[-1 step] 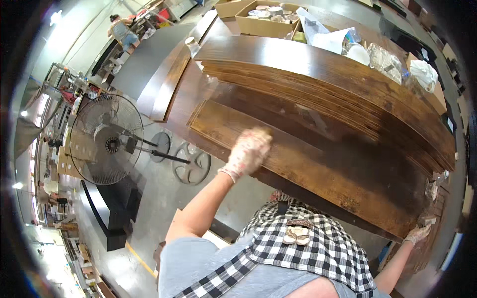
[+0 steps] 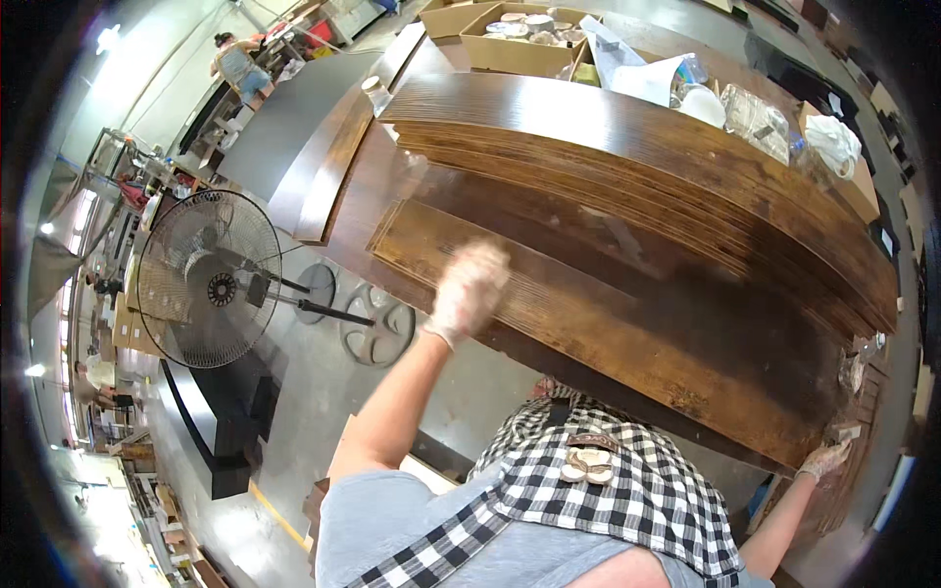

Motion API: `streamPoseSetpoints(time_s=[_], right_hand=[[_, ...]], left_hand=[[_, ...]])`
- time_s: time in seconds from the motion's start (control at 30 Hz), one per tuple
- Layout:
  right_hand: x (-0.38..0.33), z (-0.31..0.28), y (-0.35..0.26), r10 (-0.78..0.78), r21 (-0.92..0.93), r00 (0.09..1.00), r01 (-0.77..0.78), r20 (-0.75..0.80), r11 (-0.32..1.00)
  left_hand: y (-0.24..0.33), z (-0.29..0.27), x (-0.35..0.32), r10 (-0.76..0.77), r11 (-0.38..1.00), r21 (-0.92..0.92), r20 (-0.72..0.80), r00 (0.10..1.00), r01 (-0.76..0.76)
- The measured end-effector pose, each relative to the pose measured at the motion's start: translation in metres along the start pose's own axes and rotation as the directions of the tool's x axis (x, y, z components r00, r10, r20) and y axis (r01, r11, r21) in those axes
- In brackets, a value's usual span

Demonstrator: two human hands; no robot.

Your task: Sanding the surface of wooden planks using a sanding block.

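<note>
Head view: at centre, the gloved left hand [image 2: 473,286], blurred, is over a brown wood-grain plank [image 2: 608,338] running from centre to lower right; at the plank's lower-right end is the gloved right hand [image 2: 826,459]. I cannot tell whether either grips anything. Stacked boards [image 2: 627,137] fill upper right

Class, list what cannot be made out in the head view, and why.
All in the head view:
Left hand: motion blur hides its fingers and anything held.
Right hand: too small near the rim to judge its grip.
Cardboard box: upper items hide whatever lies beneath.
</note>
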State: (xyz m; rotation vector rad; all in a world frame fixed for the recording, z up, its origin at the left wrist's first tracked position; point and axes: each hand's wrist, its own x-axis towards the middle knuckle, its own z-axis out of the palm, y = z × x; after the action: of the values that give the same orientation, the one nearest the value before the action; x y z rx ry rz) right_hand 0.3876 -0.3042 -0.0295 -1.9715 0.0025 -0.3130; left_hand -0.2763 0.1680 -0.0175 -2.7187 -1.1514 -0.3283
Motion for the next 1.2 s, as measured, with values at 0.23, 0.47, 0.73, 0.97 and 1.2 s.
streamPoseSetpoints(time_s=[0.23,0.47,0.73,0.97,1.2], right_hand=[[-0.005,0.002,0.0,0.142,0.367,0.989,-0.12,-0.033,0.922],[-0.006,0.01,-0.003,-0.018,0.068,0.997,0.023,-0.08,0.997],[0.023,0.011,0.02,-0.011,0.027,1.0,0.011,-0.004,1.0],[0.009,0.004,0.018,0.031,0.099,0.999,-0.032,0.017,0.995],[0.019,0.008,0.02,0.01,0.077,0.999,-0.013,0.047,0.997]], left_hand=[[-0.182,0.023,-0.038,-0.703,0.708,-0.197,-0.289,0.65,0.678],[-0.109,0.047,-0.028,-0.312,0.935,0.082,-0.277,0.909,0.346],[-0.137,0.013,-0.042,-0.67,0.742,-0.066,-0.079,0.738,0.667],[-0.104,0.017,-0.046,-0.548,0.812,0.097,-0.211,0.81,0.575],[-0.167,0.016,-0.018,-0.728,0.656,-0.122,0.157,0.667,0.745]])
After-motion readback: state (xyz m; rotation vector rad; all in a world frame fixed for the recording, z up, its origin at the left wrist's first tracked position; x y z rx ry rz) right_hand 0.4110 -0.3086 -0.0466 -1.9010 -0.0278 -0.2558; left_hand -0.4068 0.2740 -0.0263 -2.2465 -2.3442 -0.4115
